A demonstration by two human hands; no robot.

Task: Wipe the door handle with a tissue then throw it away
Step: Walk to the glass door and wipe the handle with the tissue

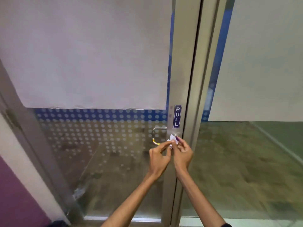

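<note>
A small white tissue (172, 139) is pinched between the fingertips of both hands, right in front of the door's metal stile. My left hand (158, 157) holds its left edge with thumb and forefinger. My right hand (182, 154) grips its right side. The curved metal door handle (155, 135) sits just left of the tissue, seen through the glass, below a blue PULL sticker (177, 116). Whether the tissue touches the handle's mount I cannot tell.
The glass door (101, 145) has a dotted film and a large white paper sheet (91, 54) over its upper half. A second glass panel (246, 161) stands to the right. A purple wall (18, 194) and door frame are at the left.
</note>
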